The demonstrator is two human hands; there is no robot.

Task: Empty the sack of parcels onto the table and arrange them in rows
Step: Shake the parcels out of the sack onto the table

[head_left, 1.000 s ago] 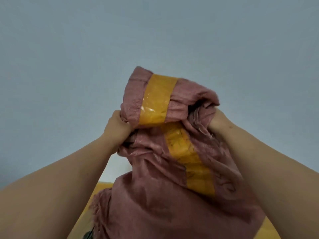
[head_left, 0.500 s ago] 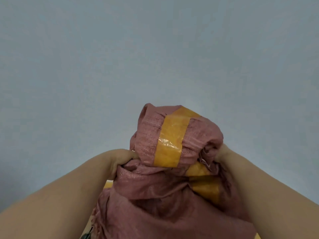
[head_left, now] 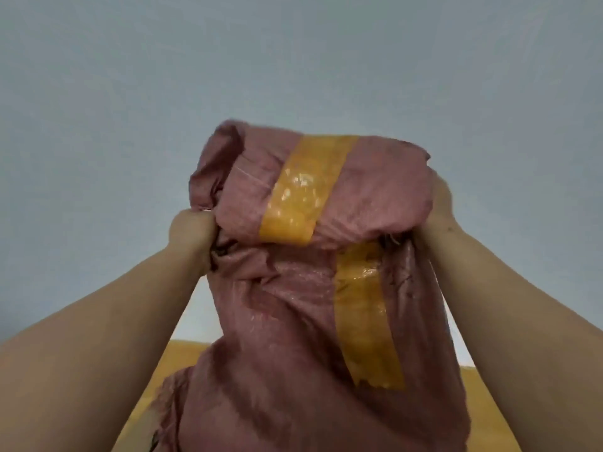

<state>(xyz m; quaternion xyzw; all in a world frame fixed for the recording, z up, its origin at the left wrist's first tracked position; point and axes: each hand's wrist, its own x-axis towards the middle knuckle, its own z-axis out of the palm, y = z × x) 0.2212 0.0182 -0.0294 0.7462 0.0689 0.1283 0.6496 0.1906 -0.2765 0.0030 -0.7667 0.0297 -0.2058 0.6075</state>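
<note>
A dusty pink woven sack (head_left: pixel 287 321) with a wide yellow tape stripe (head_left: pixel 303 194) hangs in front of me, its upper end folded over and its lower part dropping out of the frame. My left hand (head_left: pixel 191 233) is clenched on the sack's left side. On the right edge of the folded end my right hand (head_left: pixel 439 210) grips the cloth, partly hidden behind it. No parcels are visible; the sack hides whatever is beneath it.
A yellow-orange table surface (head_left: pixel 182 357) shows below the sack on the left and again at the right (head_left: pixel 470 380). A plain pale grey-blue wall (head_left: pixel 293 60) fills the background.
Both hands have raised the sack again after a dip half a second ago. The folded end now looks wider and more spread between my hands.
</note>
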